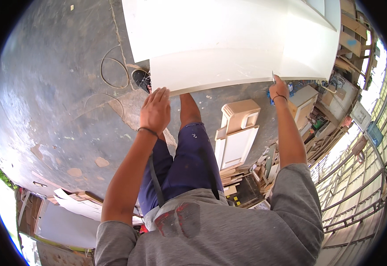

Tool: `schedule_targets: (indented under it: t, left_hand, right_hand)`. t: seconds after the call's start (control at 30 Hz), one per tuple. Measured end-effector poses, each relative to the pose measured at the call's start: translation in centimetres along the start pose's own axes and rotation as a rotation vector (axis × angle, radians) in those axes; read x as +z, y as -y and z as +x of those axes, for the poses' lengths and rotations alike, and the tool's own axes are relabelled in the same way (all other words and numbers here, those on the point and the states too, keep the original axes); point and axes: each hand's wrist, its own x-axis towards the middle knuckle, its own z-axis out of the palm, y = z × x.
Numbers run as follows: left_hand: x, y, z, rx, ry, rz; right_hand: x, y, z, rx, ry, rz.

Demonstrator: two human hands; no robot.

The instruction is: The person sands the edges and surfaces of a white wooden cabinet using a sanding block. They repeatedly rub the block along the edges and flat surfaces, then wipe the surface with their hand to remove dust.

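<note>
A large white cabinet (pixel 220 64) made of smooth panels lies in front of me, its near edge running from left to right. My left hand (pixel 155 111) is at the near left corner of this edge. Its fingers are stretched out and lie close together, with the fingertips at the panel. Toward the right end of the same edge, my right hand (pixel 279 88) is closed around a small tool with a thin metal blade (pixel 273 76). The blade points up past the edge. Most of the tool is hidden in my fist.
On the floor to my right stand a wood-and-white panelled piece (pixel 237 133) and a similar one (pixel 303 104). Wood offcuts (pixel 233 179) lie closer to me. A thin hose (pixel 113 84) loops over the grey floor at left. Metal grille (pixel 357 186) lines the far right.
</note>
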Motion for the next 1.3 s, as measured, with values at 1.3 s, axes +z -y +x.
schedule_targets:
  t: [1.3]
  left_hand:
    - [1.7,4.4,-18.2,-0.688,0.264,-0.181]
  right_hand:
    - [-6.4,29.4,-12.7,-0.407,0.184,0.522]
